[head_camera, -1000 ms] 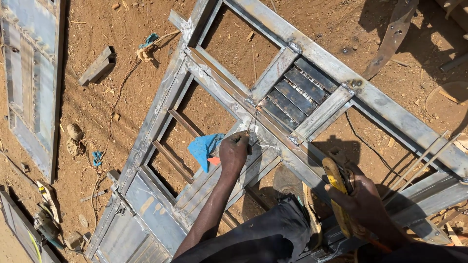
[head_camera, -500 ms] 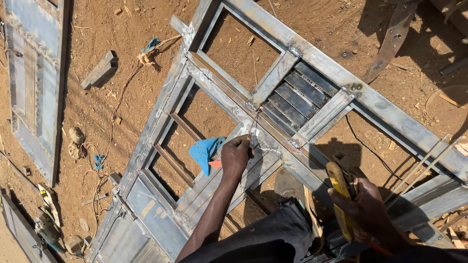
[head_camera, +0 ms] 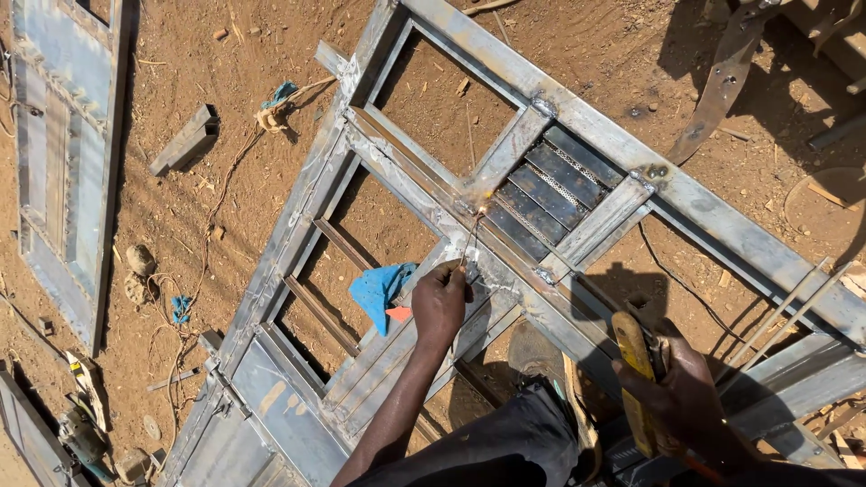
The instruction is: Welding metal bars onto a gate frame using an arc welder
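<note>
A grey steel door frame lies flat on red dirt, with open panels and a slatted vent near its middle. My left hand grips a welding holder whose thin rod reaches up to a joint on a cross bar, where a small spark glows. My right hand is at the lower right, closed around a yellow-handled tool held above the frame. A blue cloth hangs on the frame just left of my left hand.
A second steel door panel lies at the left. A short metal offcut, a rope and cables lie on the dirt between the two. A curved metal strip rests at the upper right. A grinder-like tool sits at the bottom left.
My left hand has stayed on the frame while the rod tip now touches the joint and sparks. My right hand with the yellow tool has shifted slightly.
</note>
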